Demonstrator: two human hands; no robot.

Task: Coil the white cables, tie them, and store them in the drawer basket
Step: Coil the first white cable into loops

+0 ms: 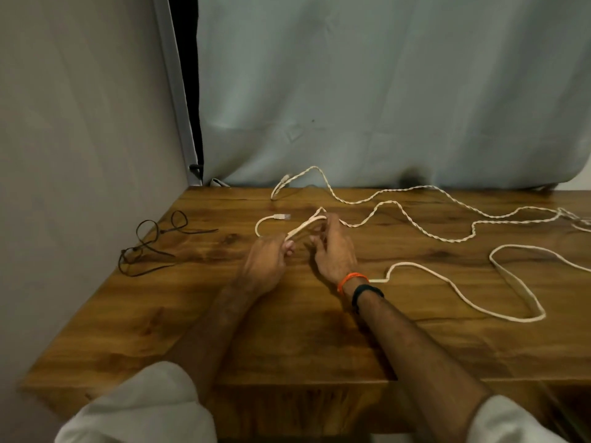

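While the twisted white cable [415, 215] is trailing in loose waves across the far half of the wooden table [287, 330], its near end is being doubled into a small loop between both hands. The left hand [265, 263] is pinching the folded strand, and the right hand [332, 247] is curling its fingers around the loop's top, with the plug [280, 216] lying just beyond. A second smooth white cable [511, 282] is lying looped at the right, running off that edge. Dark cable ties [147, 241] are sitting near the left edge, beside the wall. Bare wood is lying open toward the near edge.
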